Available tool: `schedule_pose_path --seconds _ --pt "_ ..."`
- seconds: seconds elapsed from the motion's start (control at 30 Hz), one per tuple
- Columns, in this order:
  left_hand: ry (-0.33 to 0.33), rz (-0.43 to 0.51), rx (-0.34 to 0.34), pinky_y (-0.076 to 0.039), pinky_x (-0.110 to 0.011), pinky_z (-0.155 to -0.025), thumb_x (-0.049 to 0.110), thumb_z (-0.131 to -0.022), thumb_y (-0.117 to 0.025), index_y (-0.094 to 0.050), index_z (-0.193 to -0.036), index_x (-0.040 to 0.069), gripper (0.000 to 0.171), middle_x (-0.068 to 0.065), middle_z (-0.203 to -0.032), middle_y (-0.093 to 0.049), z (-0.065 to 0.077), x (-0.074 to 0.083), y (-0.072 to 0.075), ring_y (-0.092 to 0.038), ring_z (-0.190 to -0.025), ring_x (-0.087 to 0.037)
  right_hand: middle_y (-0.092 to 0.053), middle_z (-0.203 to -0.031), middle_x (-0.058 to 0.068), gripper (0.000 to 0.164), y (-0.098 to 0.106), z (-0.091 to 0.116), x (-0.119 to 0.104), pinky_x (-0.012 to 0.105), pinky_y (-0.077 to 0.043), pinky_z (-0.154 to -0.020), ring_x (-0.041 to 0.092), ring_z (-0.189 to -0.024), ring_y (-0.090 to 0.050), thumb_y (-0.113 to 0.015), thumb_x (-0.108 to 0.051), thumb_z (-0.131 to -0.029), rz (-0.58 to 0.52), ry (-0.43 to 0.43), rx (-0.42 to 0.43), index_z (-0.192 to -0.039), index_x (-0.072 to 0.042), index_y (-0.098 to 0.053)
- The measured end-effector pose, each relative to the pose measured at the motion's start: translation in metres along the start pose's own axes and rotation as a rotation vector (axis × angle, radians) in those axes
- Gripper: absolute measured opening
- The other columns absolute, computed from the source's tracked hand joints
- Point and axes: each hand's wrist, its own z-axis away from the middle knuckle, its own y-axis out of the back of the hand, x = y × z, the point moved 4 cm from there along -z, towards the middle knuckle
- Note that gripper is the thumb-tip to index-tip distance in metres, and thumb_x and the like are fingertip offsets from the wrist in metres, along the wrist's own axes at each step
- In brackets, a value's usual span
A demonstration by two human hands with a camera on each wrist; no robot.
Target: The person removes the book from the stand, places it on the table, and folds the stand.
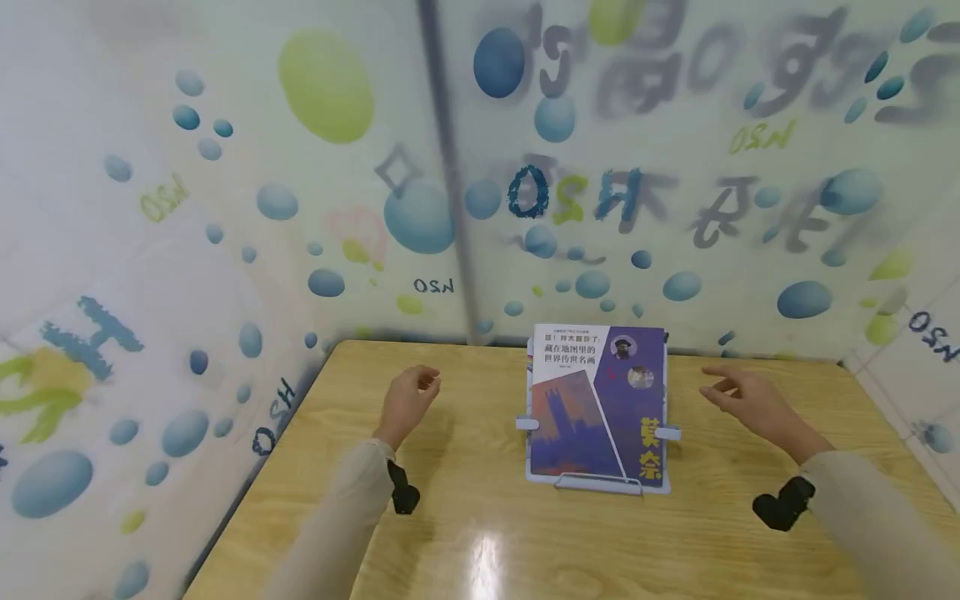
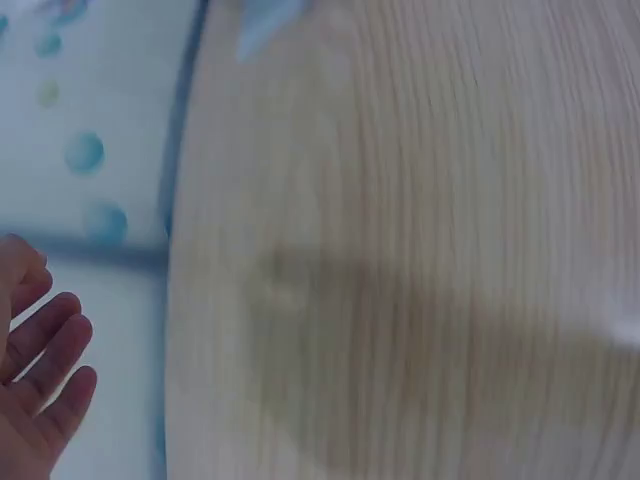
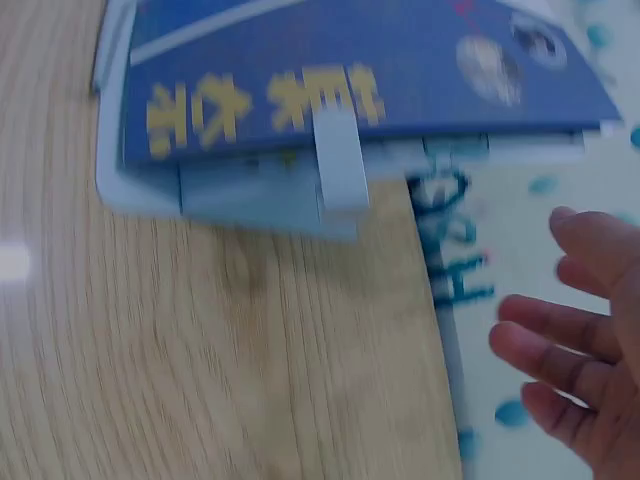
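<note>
A purple and white book (image 1: 570, 400) with a painted tower on its cover leans upright on a white book stand (image 1: 531, 477). Clips on both sides, such as the right clip (image 3: 341, 160), overlap the cover's edges, and a wire bar crosses its foot. To the left of the book, my left hand (image 1: 408, 402) hovers over the table, its fingers loosely bent and holding nothing. My right hand (image 1: 753, 408) is raised off the book's right side, fingers relaxed and apart from the cover. In the right wrist view, a gap separates its fingertips from the stand.
The wooden table (image 1: 465, 467) has its back edge against a wall panel (image 1: 525, 283) printed with blue and green dots and lettering. Another printed panel (image 1: 150, 292) runs along the left. Each wrist wears a black strap-on camera, such as the right one (image 1: 783, 504).
</note>
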Motion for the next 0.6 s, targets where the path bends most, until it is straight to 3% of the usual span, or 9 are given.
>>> schedule_pose_path --seconds 0.1,0.2,0.33,0.37,0.47,0.57,0.6 --pt "-0.003 0.174 -0.012 -0.051 -0.034 -0.070 0.013 -0.090 -0.059 -0.065 -0.104 0.002 0.018 -0.008 -0.092 -0.064 0.000 0.025 -0.020 -0.059 -0.082 -0.021 -0.061 -0.098 0.021 0.048 -0.010 -0.002 -0.016 0.037 -0.049 -0.061 0.029 -0.078 -0.060 -0.053 -0.027 -0.094 -0.065 0.013 -0.024 -0.126 0.008 -0.047" --pt "0.030 0.345 -0.054 -0.050 -0.033 -0.068 0.011 -0.089 -0.060 -0.065 -0.102 0.001 0.017 -0.011 -0.090 -0.064 0.005 0.047 -0.037 -0.059 -0.080 -0.023 -0.062 -0.096 0.017 0.045 -0.021 -0.006 -0.029 0.035 -0.049 -0.062 0.028 -0.079 -0.059 -0.054 -0.025 -0.094 -0.113 0.021 -0.037 -0.124 0.007 -0.050" --pt "0.051 0.517 -0.130 -0.051 -0.032 -0.064 0.013 -0.088 -0.061 -0.065 -0.102 -0.002 0.021 -0.014 -0.086 -0.064 0.007 0.068 -0.061 -0.061 -0.079 -0.029 -0.063 -0.095 0.017 0.043 -0.028 -0.008 -0.037 0.035 -0.048 -0.064 0.026 -0.081 -0.059 -0.055 -0.024 -0.093 -0.139 0.000 -0.011 -0.122 0.008 -0.051" --pt "0.022 0.553 -0.139 -0.050 -0.030 -0.061 0.016 -0.088 -0.062 -0.066 -0.102 0.000 0.022 -0.012 -0.084 -0.064 0.004 0.067 -0.070 -0.061 -0.076 -0.027 -0.063 -0.094 0.017 0.043 -0.030 -0.008 -0.037 0.035 -0.048 -0.064 0.026 -0.081 -0.059 -0.056 -0.023 -0.093 -0.147 -0.009 -0.005 -0.122 0.008 -0.051" --pt "0.037 0.597 -0.161 -0.051 -0.029 -0.058 0.014 -0.085 -0.063 -0.066 -0.101 0.000 0.022 -0.010 -0.080 -0.063 0.004 0.075 -0.084 -0.062 -0.072 -0.023 -0.062 -0.093 0.017 0.044 -0.035 -0.006 -0.037 0.034 -0.048 -0.065 0.027 -0.082 -0.058 -0.056 -0.022 -0.092 -0.178 -0.035 0.011 -0.122 0.010 -0.049" --pt "0.091 0.593 -0.177 -0.051 -0.029 -0.060 0.011 -0.084 -0.064 -0.066 -0.103 -0.001 0.022 -0.010 -0.083 -0.064 0.005 0.078 -0.094 -0.061 -0.073 -0.020 -0.062 -0.094 0.018 0.044 -0.040 -0.004 -0.036 0.034 -0.049 -0.066 0.030 -0.084 -0.059 -0.056 -0.022 -0.092 -0.214 -0.058 0.034 -0.122 0.010 -0.049" --pt "0.140 0.576 -0.186 -0.051 -0.030 -0.063 0.008 -0.083 -0.063 -0.065 -0.104 -0.003 0.024 -0.012 -0.086 -0.064 0.007 0.083 -0.094 -0.061 -0.076 -0.022 -0.062 -0.094 0.018 0.044 -0.042 -0.004 -0.035 0.034 -0.048 -0.066 0.031 -0.084 -0.059 -0.056 -0.022 -0.092 -0.227 -0.067 0.043 -0.122 0.011 -0.048"
